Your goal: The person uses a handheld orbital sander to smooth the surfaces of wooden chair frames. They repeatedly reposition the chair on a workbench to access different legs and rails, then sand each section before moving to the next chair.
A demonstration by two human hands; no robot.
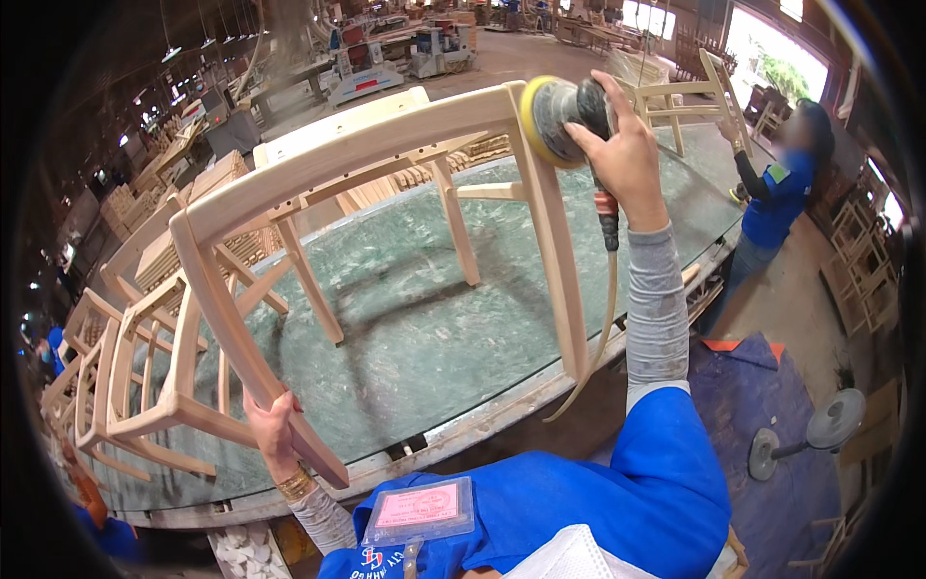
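A pale, unfinished wooden chair frame (386, 183) stands tipped on the green counter (424, 347) — a round sander (564, 111) with a yellow pad pressed against its upper corner.

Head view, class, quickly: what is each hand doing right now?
Left hand: closed around a leg of the wooden chair frame.
Right hand: closed on the round sander, pressed against the frame.

Head view, looking down, close over green worktable (434, 338).
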